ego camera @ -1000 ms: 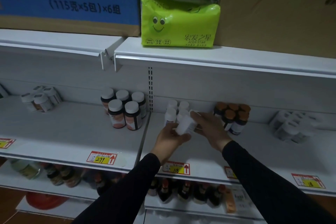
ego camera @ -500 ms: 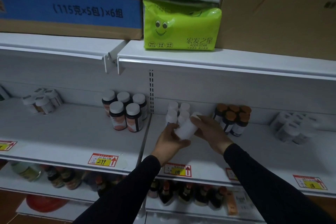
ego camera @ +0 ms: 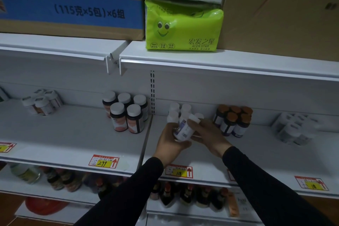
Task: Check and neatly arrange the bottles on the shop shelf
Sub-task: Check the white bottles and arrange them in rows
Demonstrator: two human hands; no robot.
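Both the left hand and right hand hold 1 tilted white bottle above the shelf, apparently checking its label; next, stand it upright beside the white cluster.

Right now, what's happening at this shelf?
A person in black sleeves holds a small white plastic bottle with a printed label tilted above the white metal shelf, gripped by both hands: left hand under its base, right hand at its cap end. It is off the shelf, just in front of the cluster of matching white-capped bottles. Dark bottles with orange caps stand to the right, untouched.
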